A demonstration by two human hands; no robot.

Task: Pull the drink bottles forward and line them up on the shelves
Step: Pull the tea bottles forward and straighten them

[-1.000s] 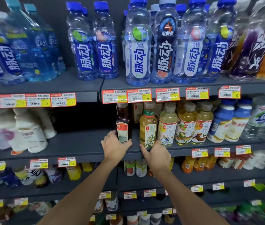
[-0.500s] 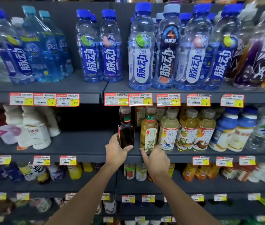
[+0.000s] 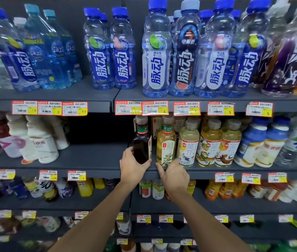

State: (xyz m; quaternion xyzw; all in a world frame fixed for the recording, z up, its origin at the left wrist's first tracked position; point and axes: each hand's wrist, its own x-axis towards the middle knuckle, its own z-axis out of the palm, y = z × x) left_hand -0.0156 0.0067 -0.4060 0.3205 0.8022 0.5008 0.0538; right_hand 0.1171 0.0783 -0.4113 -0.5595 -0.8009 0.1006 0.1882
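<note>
the dark bottle (image 3: 142,144) stands at the left end of the tea row on the middle shelf (image 3: 98,157), close to the front lip, with its label turned off to the right. the left hand (image 3: 132,168) grasps it low, fingers and thumb curled round its lower part. just beside it the green bottle (image 3: 166,142) sits upright, also near the lip. the right hand (image 3: 176,176) wraps its base, thumb on the left of it and fingers reaching round toward the next tea bottle (image 3: 188,142).

the job looks partway done. these two are the step in hand, and the teas to their right already front the shelf. the dark bottle probably wants its label turned to face out. on the top shelf (image 3: 96,95) the blue bottles (image 3: 156,57) at right sit at the edge, while a pair (image 3: 111,55) further left stands set back and likely needs pulling. the white bottles (image 3: 40,146) at the left of the middle shelf look uneven. the lower shelves are too blurred to judge.
</note>
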